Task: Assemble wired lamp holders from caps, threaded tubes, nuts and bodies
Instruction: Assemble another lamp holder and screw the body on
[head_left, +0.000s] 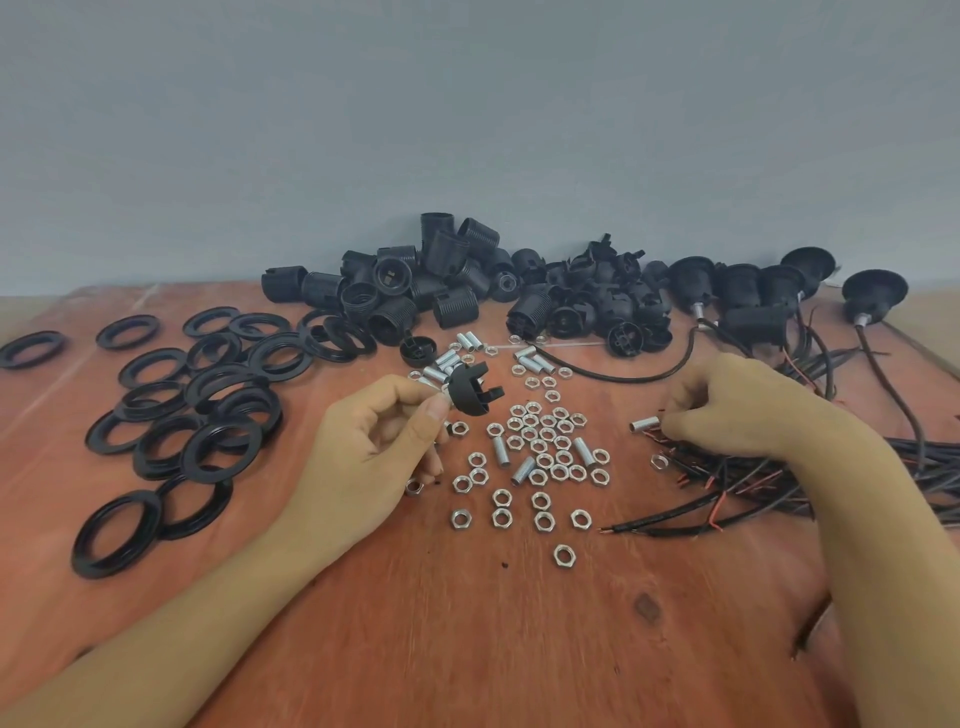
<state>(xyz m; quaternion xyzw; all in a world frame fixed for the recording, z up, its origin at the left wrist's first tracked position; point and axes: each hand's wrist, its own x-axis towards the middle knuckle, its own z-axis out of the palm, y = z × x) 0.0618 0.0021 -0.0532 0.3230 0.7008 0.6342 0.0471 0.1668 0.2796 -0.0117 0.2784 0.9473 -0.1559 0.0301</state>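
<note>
My left hand (374, 441) pinches a black domed lamp-holder cap (471, 388) between thumb and forefinger, lifted a little above the table. My right hand (737, 405) rests on the bundle of black wires (753, 483) with its fingers curled down; a short threaded metal tube (644, 424) sticks out at its fingertips, and whether they grip it is unclear. Several silver hex nuts (545, 447) and loose threaded tubes (522, 470) lie scattered between my hands. Black threaded bodies (415, 280) and more caps (597, 301) are heaped at the back.
Several black threaded rings (208, 410) spread over the left of the wooden table (519, 623). Assembled wired holders (872, 296) stand at the back right, their cables trailing toward the right edge. A grey wall rises behind the heaps.
</note>
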